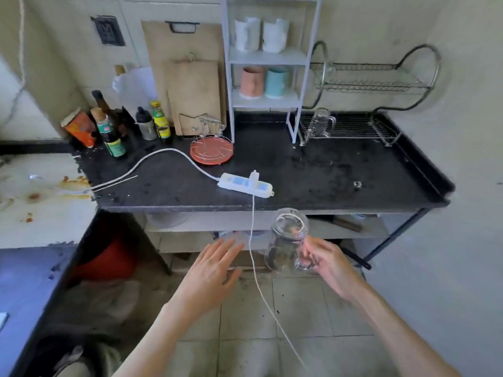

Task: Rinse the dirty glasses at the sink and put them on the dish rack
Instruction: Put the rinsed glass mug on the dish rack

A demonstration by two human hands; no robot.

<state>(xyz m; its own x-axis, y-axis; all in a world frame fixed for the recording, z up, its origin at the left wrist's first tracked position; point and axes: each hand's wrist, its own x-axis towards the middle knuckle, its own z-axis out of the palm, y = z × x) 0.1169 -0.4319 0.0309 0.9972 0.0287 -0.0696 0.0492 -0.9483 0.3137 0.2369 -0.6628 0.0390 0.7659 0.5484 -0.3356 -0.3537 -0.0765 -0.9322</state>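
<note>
My right hand [328,263] grips the handle of a clear glass mug [285,240], held in the air below the front edge of the black counter, its mouth tilted toward me. My left hand [215,268] hovers open beside it on the left, fingers spread, holding nothing. A second clear handled glass [322,123] stands on the lower tier of the metal dish rack [381,129] at the back right of the counter. No sink is visible.
A white power strip [246,184] lies mid-counter, its cord hanging down between my hands. Sauce bottles [114,131], cutting boards, a red trivet [211,151] and a white shelf with cups [262,85] line the back. A stained white surface sits at left.
</note>
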